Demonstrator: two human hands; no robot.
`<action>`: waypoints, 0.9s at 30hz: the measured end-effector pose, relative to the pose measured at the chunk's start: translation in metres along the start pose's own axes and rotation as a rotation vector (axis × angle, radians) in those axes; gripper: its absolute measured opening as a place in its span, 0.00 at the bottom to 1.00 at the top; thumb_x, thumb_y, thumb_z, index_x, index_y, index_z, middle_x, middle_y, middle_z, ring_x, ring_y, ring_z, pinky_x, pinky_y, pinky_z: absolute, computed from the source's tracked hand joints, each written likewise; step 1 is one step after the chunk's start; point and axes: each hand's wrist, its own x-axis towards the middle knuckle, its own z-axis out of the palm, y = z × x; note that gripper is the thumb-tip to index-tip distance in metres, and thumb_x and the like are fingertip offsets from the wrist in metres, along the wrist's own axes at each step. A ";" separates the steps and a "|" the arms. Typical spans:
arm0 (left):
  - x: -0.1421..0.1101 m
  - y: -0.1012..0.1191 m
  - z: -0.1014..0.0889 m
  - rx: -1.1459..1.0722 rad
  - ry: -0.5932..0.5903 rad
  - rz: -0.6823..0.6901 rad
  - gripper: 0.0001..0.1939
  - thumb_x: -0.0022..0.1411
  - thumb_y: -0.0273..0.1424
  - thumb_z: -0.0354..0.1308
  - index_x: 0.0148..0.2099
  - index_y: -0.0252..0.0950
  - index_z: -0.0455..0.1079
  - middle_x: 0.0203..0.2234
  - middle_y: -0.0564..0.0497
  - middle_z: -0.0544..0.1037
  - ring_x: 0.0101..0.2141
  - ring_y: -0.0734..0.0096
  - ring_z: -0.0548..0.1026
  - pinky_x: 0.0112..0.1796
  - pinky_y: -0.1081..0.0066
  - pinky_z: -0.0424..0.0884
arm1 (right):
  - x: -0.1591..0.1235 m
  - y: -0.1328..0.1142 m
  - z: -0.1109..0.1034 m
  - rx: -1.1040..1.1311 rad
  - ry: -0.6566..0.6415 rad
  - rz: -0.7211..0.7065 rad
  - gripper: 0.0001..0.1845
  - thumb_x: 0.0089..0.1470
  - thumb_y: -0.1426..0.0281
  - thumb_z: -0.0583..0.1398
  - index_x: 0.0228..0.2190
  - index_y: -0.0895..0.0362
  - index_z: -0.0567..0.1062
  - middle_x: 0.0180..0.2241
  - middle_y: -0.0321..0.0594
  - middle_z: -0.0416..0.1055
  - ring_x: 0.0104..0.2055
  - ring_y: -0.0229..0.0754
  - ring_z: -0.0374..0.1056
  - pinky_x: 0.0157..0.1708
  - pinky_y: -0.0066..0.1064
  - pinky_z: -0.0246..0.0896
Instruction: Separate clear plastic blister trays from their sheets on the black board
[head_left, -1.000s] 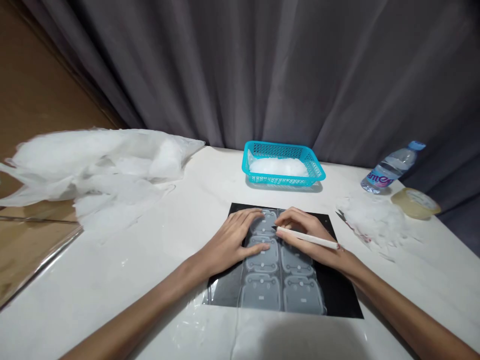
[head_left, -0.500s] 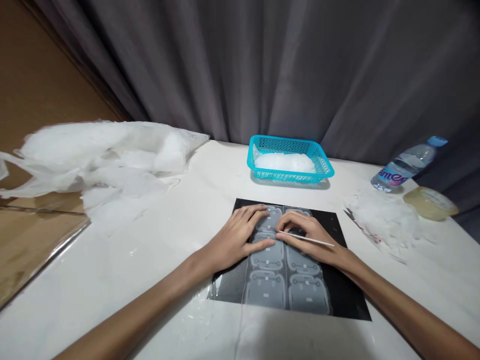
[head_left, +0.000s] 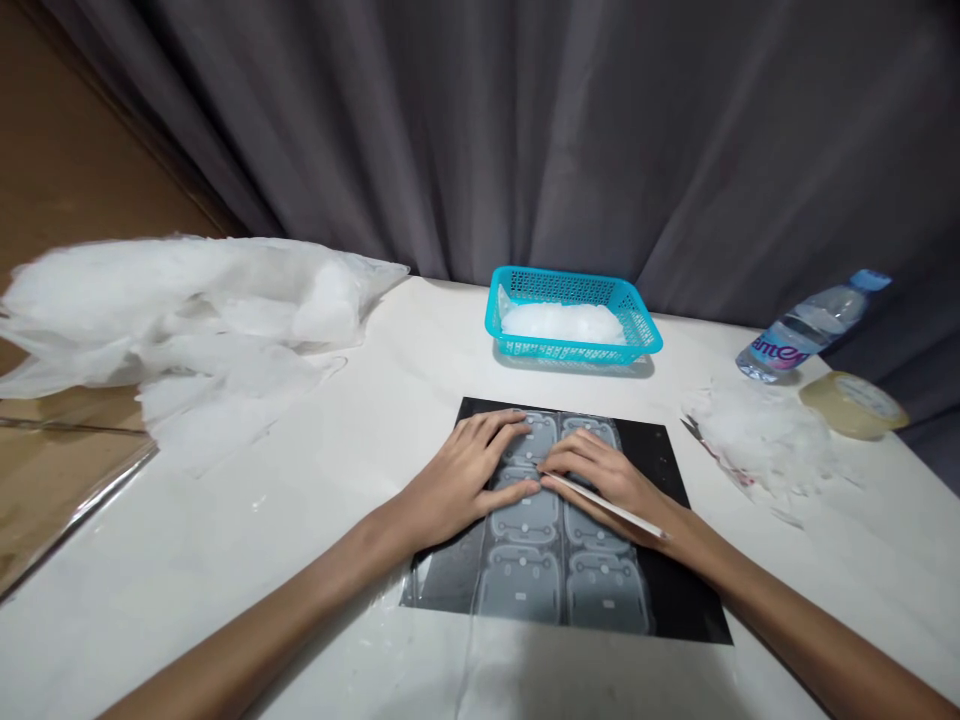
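A black sheet (head_left: 679, 590) lies on the white table, with a clear film of grey rounded panels (head_left: 521, 585) in two columns over it. My left hand (head_left: 469, 470) rests flat at the film's left side, fingers spread and pointing right. In my right hand (head_left: 600, 475) is a thin white stick-like tool (head_left: 626, 515), pinched between thumb and fingers. Its tip touches or hovers just over the film between the upper panels of the left column; I cannot tell which. What kind of tip it has is too small to make out.
Behind the sheet stands a turquoise basket (head_left: 574, 350) with white material inside. White plastic bags (head_left: 247, 300) lie at the left beside cardboard (head_left: 75, 440). On the right are film scraps (head_left: 772, 440), scissors (head_left: 694, 430), a tape roll (head_left: 851, 405) and a tilted-looking water bottle (head_left: 806, 330).
The stick's rear end has swung down towards my right wrist, and its tip has shifted slightly down the film. My left hand stays in place; the view has shifted slightly.
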 end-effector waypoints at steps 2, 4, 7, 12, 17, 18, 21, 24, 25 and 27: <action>0.000 0.001 0.000 0.002 -0.006 0.001 0.29 0.72 0.51 0.55 0.68 0.41 0.62 0.65 0.44 0.67 0.64 0.51 0.65 0.63 0.51 0.64 | 0.000 0.001 0.001 0.006 0.005 -0.018 0.07 0.71 0.70 0.57 0.49 0.53 0.73 0.43 0.44 0.76 0.47 0.46 0.70 0.49 0.39 0.68; 0.000 0.002 0.000 0.008 -0.009 0.005 0.29 0.72 0.50 0.55 0.68 0.42 0.62 0.66 0.44 0.67 0.64 0.51 0.65 0.63 0.51 0.64 | -0.001 0.003 0.003 0.031 0.026 -0.011 0.07 0.70 0.69 0.59 0.48 0.54 0.73 0.42 0.44 0.76 0.46 0.46 0.70 0.48 0.39 0.68; -0.002 0.002 -0.001 0.000 0.001 -0.004 0.29 0.72 0.50 0.55 0.68 0.43 0.62 0.66 0.44 0.67 0.65 0.50 0.65 0.63 0.50 0.65 | -0.003 0.005 0.004 0.113 0.029 0.041 0.07 0.68 0.68 0.61 0.47 0.54 0.75 0.41 0.42 0.76 0.45 0.46 0.70 0.47 0.39 0.67; -0.003 -0.001 -0.007 -0.076 -0.056 -0.039 0.29 0.71 0.50 0.57 0.68 0.45 0.63 0.67 0.45 0.65 0.66 0.50 0.63 0.63 0.50 0.65 | -0.002 0.003 0.002 0.213 0.031 0.156 0.06 0.69 0.66 0.60 0.45 0.52 0.77 0.42 0.41 0.76 0.47 0.46 0.72 0.49 0.39 0.68; -0.004 -0.001 -0.008 -0.088 -0.056 -0.042 0.27 0.71 0.48 0.58 0.67 0.44 0.64 0.67 0.45 0.65 0.67 0.51 0.63 0.64 0.50 0.65 | 0.004 0.001 -0.001 0.243 -0.010 0.164 0.07 0.70 0.65 0.59 0.45 0.51 0.77 0.45 0.43 0.76 0.49 0.46 0.72 0.51 0.40 0.69; -0.006 0.001 -0.007 -0.086 -0.050 -0.044 0.27 0.72 0.47 0.58 0.67 0.44 0.64 0.67 0.45 0.65 0.67 0.51 0.63 0.64 0.50 0.64 | 0.004 0.000 -0.001 0.250 -0.010 0.168 0.08 0.70 0.65 0.59 0.45 0.51 0.77 0.46 0.43 0.75 0.50 0.46 0.72 0.52 0.41 0.69; -0.010 0.006 -0.003 -0.083 -0.027 -0.058 0.27 0.73 0.46 0.56 0.69 0.45 0.61 0.69 0.45 0.64 0.68 0.51 0.62 0.65 0.49 0.64 | 0.001 -0.003 0.000 0.249 0.000 0.185 0.08 0.70 0.65 0.58 0.47 0.51 0.76 0.48 0.44 0.76 0.52 0.47 0.72 0.54 0.41 0.68; -0.013 0.010 -0.001 -0.064 -0.014 -0.069 0.28 0.74 0.45 0.55 0.71 0.46 0.58 0.70 0.45 0.62 0.69 0.52 0.61 0.66 0.49 0.64 | -0.003 -0.006 0.000 0.229 -0.015 0.198 0.08 0.70 0.65 0.58 0.48 0.50 0.76 0.49 0.44 0.76 0.54 0.48 0.72 0.56 0.41 0.67; -0.014 0.011 -0.001 -0.054 -0.014 -0.071 0.28 0.74 0.46 0.55 0.71 0.45 0.58 0.70 0.45 0.62 0.70 0.52 0.60 0.66 0.49 0.63 | -0.004 -0.006 0.000 0.230 -0.015 0.198 0.08 0.70 0.65 0.58 0.48 0.50 0.76 0.49 0.44 0.76 0.54 0.48 0.72 0.56 0.41 0.67; -0.014 0.010 0.000 -0.026 -0.027 -0.072 0.30 0.74 0.47 0.55 0.72 0.45 0.57 0.71 0.46 0.61 0.70 0.52 0.58 0.67 0.48 0.62 | -0.002 -0.006 -0.001 0.236 -0.016 0.189 0.07 0.70 0.65 0.58 0.47 0.51 0.75 0.47 0.43 0.76 0.52 0.47 0.72 0.54 0.41 0.67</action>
